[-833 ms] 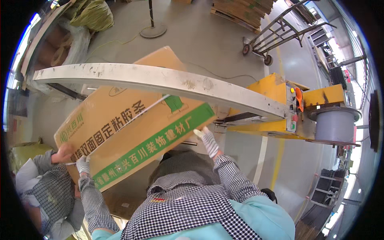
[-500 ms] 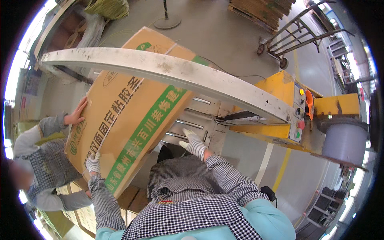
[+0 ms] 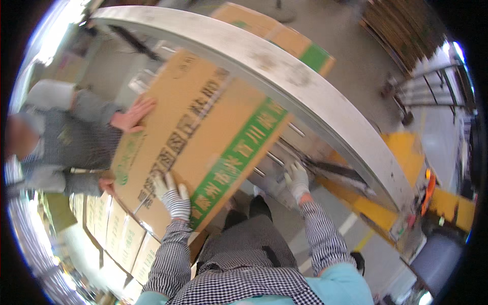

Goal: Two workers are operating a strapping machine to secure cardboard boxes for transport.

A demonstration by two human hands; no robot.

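Observation:
A large brown cardboard carton point(image 3: 175, 147) with dark printing and a green band lies tilted across the roller table, its far end passing under a pale metal arch point(image 3: 269, 58). My left hand point(image 3: 174, 198), in a striped white glove, lies on top of the carton with its fingers stretched out. Beside the carton's right edge, my right hand point(image 3: 296, 180), gloved too, is held over the metal rollers point(image 3: 276, 158) with fingers apart and nothing in it. A co-worker's hand point(image 3: 134, 114) presses on the left edge of the carton, and their other hand point(image 3: 107, 184) touches its near left corner.
The arch joins a yellow machine body point(image 3: 404, 155) at the right, with an orange object point(image 3: 428, 190) and a spool point(image 3: 439, 262) by it. Several cartons point(image 3: 119, 234) stand at lower left. A hand cart point(image 3: 432, 94) and stacked flat cardboard point(image 3: 401, 33) are at the far right.
The view has shifted and turned. My left hand has moved from the carton's near edge farther onto its top. The co-worker has leaned closer, one hand reaching farther over the carton.

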